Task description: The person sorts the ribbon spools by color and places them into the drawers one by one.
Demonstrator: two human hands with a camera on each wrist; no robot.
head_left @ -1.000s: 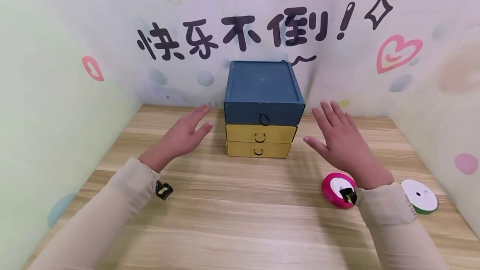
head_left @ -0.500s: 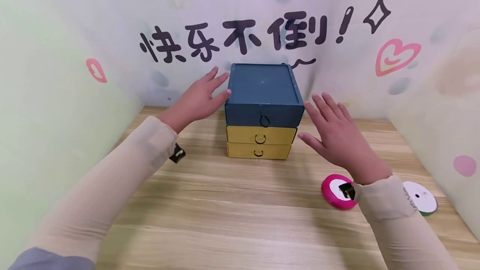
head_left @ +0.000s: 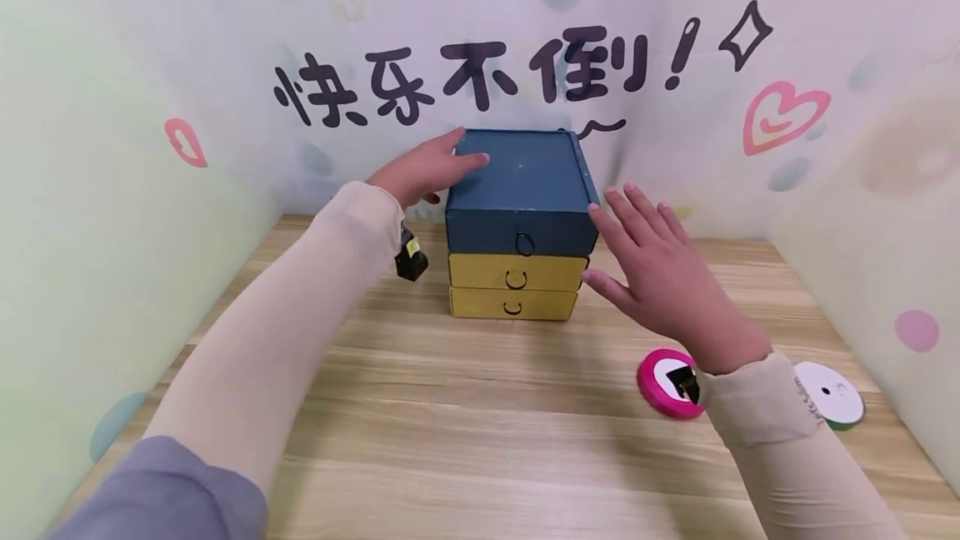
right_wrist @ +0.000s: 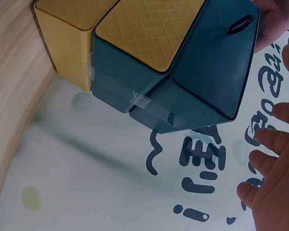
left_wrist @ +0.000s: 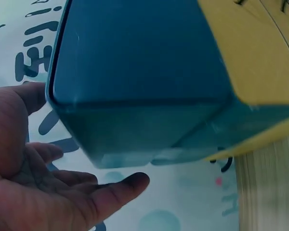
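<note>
Left hand (head_left: 427,172), loose, gripping nothing, hangs over the left edge of the blue-and-yellow three-drawer box (head_left: 519,225) on the wood-grain table (head_left: 450,432); the spread, empty right hand (head_left: 662,282) flanks it. I'd call this lining up; next wants steady contact.

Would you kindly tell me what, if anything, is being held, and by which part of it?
Nothing is held: the left hand's grip and right hand's grip are both open at the drawer box.
</note>
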